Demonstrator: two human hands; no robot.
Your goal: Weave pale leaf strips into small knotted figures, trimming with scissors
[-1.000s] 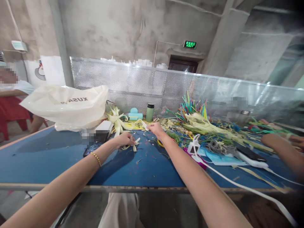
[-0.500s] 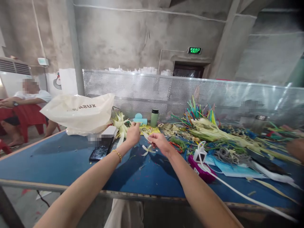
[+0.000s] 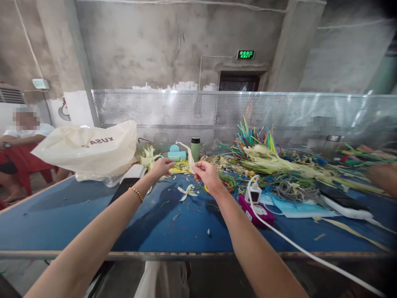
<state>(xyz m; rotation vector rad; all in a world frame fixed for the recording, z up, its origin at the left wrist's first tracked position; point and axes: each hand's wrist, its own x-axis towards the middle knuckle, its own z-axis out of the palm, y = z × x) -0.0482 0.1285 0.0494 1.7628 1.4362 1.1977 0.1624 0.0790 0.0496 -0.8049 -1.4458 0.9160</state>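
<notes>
My right hand (image 3: 207, 175) is closed in a pinch on a pale corn husk strip (image 3: 190, 158), which stands up and bends left at its top. My left hand (image 3: 161, 168) hovers to the left, its fingers loosely bent and apart, nothing visible in them. Just beyond it lies a bundle of pale green husks (image 3: 147, 155), partly hidden by that hand. Below and between both hands, a small flower-like piece of husk strips (image 3: 187, 192) rests on the blue table (image 3: 173, 227).
A cream plastic bag (image 3: 89, 153) and a dark phone (image 3: 119, 191) are at left. Behind stand a green bottle (image 3: 195, 150) and a light-blue item (image 3: 176, 155). To the right are a husk pile (image 3: 273, 161), a purple power strip (image 3: 259, 213) with a white cable, and a blue mask (image 3: 294, 209).
My hands have moved apart, the left one going left toward the husk bundle. The husk strip now rises upright from my right hand. The camera view has shifted slightly right.
</notes>
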